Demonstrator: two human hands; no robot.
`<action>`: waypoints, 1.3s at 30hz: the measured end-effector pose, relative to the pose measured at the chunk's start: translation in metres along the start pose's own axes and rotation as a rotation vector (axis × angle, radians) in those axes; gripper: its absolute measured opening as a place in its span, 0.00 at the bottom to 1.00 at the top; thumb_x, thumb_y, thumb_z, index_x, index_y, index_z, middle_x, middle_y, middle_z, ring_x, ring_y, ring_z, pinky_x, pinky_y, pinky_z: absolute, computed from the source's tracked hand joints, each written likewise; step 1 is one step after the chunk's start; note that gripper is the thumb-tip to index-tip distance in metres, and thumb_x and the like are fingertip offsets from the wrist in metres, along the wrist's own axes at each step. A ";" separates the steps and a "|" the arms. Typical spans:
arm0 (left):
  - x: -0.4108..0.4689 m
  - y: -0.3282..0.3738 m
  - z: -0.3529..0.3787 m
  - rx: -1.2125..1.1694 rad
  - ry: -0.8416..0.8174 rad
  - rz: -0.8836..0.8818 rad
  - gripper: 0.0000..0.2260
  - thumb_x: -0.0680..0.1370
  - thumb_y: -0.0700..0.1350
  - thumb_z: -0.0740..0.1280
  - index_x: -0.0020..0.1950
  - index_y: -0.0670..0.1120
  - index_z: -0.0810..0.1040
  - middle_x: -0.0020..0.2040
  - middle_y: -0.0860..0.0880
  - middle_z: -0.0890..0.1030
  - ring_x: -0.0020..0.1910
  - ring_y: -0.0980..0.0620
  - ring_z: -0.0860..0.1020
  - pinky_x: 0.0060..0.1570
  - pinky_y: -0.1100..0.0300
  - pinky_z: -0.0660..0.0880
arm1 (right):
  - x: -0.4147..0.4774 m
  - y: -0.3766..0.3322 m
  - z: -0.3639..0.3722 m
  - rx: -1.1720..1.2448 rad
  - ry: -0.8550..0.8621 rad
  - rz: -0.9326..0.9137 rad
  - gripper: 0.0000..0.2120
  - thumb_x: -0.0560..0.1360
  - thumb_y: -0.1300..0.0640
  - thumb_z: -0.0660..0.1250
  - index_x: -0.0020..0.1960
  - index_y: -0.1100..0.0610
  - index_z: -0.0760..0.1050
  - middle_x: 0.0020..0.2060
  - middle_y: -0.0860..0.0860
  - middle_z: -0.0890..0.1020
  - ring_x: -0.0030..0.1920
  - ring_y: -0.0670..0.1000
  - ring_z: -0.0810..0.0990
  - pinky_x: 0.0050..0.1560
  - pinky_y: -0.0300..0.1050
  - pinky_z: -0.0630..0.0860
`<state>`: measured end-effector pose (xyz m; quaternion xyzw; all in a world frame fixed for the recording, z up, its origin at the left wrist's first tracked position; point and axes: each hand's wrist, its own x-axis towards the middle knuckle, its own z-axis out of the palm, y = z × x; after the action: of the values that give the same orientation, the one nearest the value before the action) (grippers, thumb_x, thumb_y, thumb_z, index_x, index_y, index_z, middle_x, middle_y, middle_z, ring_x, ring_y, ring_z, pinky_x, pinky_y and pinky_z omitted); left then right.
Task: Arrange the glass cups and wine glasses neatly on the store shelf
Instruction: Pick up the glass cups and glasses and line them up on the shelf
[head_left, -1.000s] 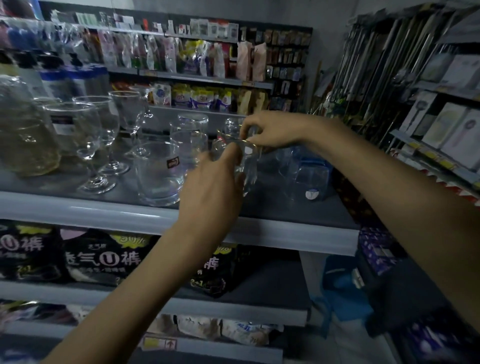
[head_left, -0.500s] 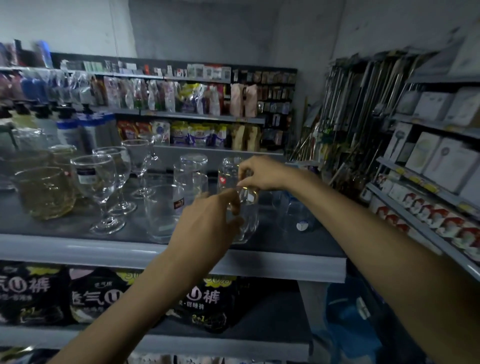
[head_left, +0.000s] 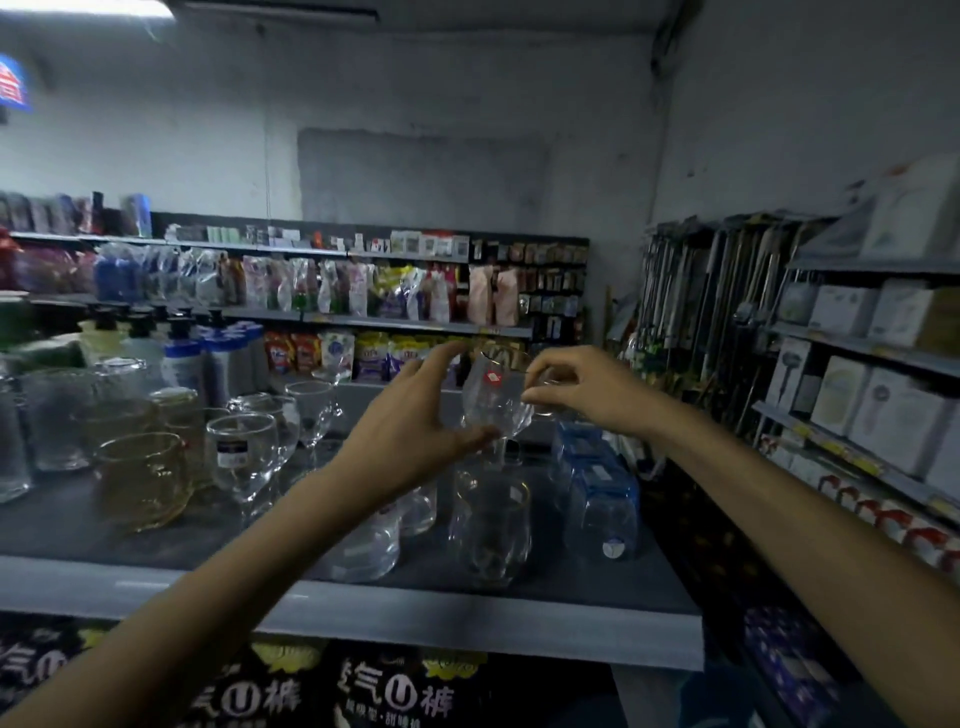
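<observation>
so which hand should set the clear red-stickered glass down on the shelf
Left, probably: the left hand cups the clear red-stickered glass round its bowl, while the right hand only pinches its rim.

1. Back wall (head_left: 415, 93): pale, stained, with a darker grey rectangular patch (head_left: 421, 176) at centre.
2. Ceiling light (head_left: 78, 8) is bright at top left; the room is otherwise dim.
3. Blue lit sign (head_left: 13, 83) sits high at far left.
4. Rear shelving (head_left: 363, 318) runs along the back wall and holds rows of coloured packets.
5. Right shelving (head_left: 857, 344) holds white boxes. A rack of long metal handles (head_left: 701, 291) stands between it and the rear shelving.
6. Front shelf (head_left: 467, 629): dark top, pale grey edge.
</observation>
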<state>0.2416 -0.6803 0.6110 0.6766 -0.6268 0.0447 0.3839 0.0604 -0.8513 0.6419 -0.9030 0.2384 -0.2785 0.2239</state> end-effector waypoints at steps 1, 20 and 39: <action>0.010 0.001 -0.003 -0.052 -0.047 -0.014 0.44 0.69 0.59 0.79 0.79 0.57 0.59 0.71 0.47 0.74 0.64 0.47 0.77 0.63 0.44 0.78 | -0.002 -0.003 0.000 0.068 0.018 0.007 0.05 0.77 0.55 0.75 0.51 0.54 0.83 0.46 0.51 0.85 0.46 0.45 0.84 0.50 0.40 0.77; 0.069 -0.030 -0.032 -1.019 -0.466 -0.684 0.20 0.78 0.49 0.74 0.65 0.42 0.74 0.61 0.35 0.80 0.57 0.37 0.83 0.60 0.42 0.81 | 0.007 -0.043 0.029 0.043 0.203 0.037 0.18 0.80 0.53 0.72 0.70 0.47 0.78 0.49 0.54 0.86 0.41 0.50 0.86 0.43 0.40 0.84; 0.113 -0.045 -0.006 -0.319 -0.450 -0.329 0.26 0.75 0.68 0.68 0.63 0.51 0.75 0.54 0.40 0.83 0.43 0.39 0.87 0.45 0.42 0.85 | 0.034 0.003 0.031 -0.756 0.111 -0.249 0.05 0.86 0.55 0.62 0.57 0.56 0.73 0.40 0.47 0.75 0.38 0.50 0.76 0.38 0.47 0.72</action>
<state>0.3077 -0.7727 0.6558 0.6929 -0.5774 -0.2675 0.3392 0.1033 -0.8647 0.6306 -0.9274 0.2246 -0.2445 -0.1725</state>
